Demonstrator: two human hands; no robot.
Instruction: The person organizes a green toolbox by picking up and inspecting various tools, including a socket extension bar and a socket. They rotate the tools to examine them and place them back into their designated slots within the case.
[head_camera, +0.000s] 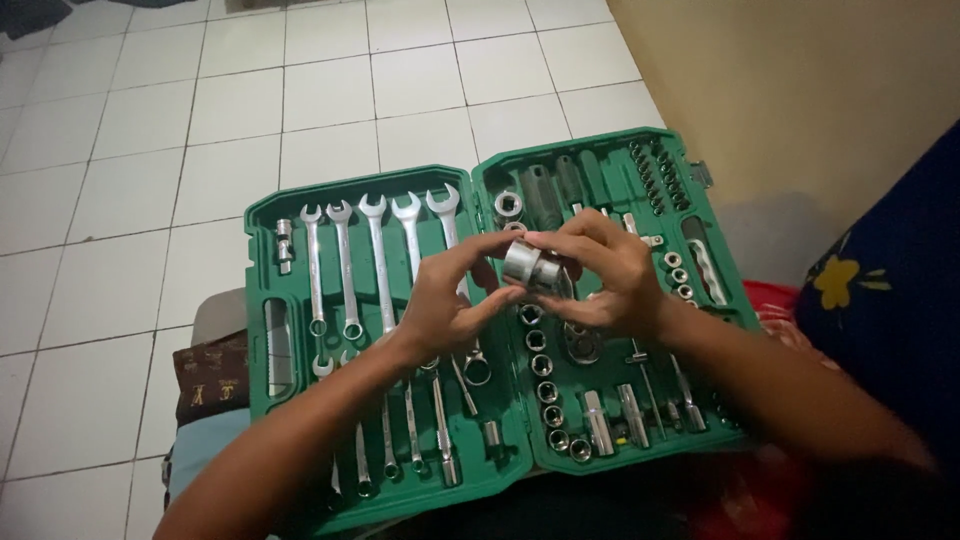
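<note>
Both sets of fingertips meet on a large chrome socket (531, 264), a short steel cylinder held on its side above the middle of an open green tool case (262, 262). The right hand (612, 275) curls over it from the far side, its fingers arched across the top and pinched onto the metal, while the left hand (450, 297) comes in from the near side with thumb and forefinger pressed to the socket's end and the other fingers loosely bent beneath. The socket touches nothing but the fingers (it hangs clear of the tray below). Just beyond the hands, in the right half of the case, another big socket (508, 204) sits in its recess near the top edge, and a column of smaller sockets (547, 390) runs down toward the person. Rows of dark bits (657, 175) fill the far right corner. The left half of the case holds a rank of combination wrenches (378, 260) lying side by side, heads pointing away, with a small universal joint (285, 245) at their left. The case rests on the person's lap over a white tiled floor (120, 150), and a beige wall (800, 90) rises at the right.
</note>
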